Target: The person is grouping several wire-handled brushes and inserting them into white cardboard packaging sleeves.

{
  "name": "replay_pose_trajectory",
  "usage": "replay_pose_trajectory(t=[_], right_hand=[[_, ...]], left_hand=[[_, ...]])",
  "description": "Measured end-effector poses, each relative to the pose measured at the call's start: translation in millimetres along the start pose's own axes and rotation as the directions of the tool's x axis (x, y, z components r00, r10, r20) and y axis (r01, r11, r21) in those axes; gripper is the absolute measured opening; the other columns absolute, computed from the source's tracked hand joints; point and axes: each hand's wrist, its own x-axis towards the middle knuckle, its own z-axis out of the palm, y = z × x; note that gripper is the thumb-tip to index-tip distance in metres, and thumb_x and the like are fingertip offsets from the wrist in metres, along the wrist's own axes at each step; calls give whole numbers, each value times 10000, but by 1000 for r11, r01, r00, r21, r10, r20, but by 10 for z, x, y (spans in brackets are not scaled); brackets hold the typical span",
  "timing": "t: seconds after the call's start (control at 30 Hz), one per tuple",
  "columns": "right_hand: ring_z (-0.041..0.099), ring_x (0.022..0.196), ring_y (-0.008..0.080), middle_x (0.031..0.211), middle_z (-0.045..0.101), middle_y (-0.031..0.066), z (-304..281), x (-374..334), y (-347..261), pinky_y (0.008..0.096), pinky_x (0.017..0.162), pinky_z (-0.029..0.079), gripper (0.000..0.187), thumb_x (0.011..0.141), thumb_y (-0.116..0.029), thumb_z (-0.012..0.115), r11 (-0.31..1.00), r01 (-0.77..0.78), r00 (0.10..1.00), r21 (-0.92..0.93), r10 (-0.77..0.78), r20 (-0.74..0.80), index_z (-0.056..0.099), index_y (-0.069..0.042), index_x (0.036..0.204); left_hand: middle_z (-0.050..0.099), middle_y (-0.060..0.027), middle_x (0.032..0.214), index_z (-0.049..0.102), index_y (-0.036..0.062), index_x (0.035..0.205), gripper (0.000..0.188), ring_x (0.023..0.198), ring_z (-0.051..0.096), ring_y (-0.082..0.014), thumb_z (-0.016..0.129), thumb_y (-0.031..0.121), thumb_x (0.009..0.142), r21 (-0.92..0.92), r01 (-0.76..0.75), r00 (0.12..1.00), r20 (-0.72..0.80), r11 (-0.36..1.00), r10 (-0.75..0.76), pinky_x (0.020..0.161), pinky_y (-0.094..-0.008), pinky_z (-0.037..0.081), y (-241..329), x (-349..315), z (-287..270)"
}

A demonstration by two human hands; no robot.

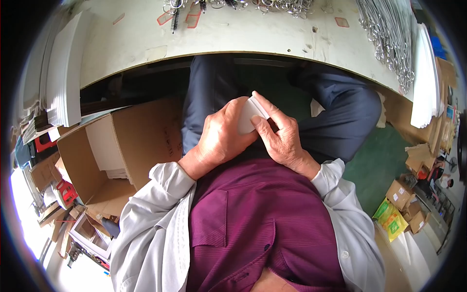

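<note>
Above my lap, both hands are closed around a small white flat piece (249,115), a folded card or thin box; I cannot tell which. My left hand (220,130) wraps its left side, with the fingers curled behind it. My right hand (283,137) presses the thumb on its face and stretches the index finger along its right edge. Parts of the piece are hidden behind the fingers.
A white worktable (233,34) spans the far side, with metal rings and small brushes (173,19) and a bundle of wire pieces (386,41). White sheets (68,68) stand at left. An open cardboard box (141,141) holds white card. Cartons (400,194) lie at right.
</note>
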Motion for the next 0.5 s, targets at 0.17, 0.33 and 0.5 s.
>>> replay_pose_trajectory(t=[0.17,0.33,0.5], right_hand=[[760,966,318,1085,736,251,64,15,-39,364,827,583,472,1010,-118,662,1000,19,1000,-3,-19,-8,547,8,1451],[752,988,352,1121,722,273,51,61,-86,370,822,582,477,990,-80,669,996,63,996,-58,-59,69,552,13,1443],[711,1129,243,1235,720,224,51,87,-103,341,934,556,399,969,-15,634,1000,19,1000,-4,-19,-7,618,48,1363]], left_hand=[[714,-231,1081,568,2,1256,551,938,729,-416,801,182,790,-1,-6,1000,-21,1000,6,790,-473,617,-31,5,12],[710,-223,1066,566,3,1253,565,915,726,-423,808,177,772,44,-13,998,-53,999,15,766,-472,616,-39,-30,-33],[690,-236,1069,559,8,1268,618,946,706,-420,842,240,771,-5,-40,998,-40,999,40,779,-487,590,-10,-52,-131]])
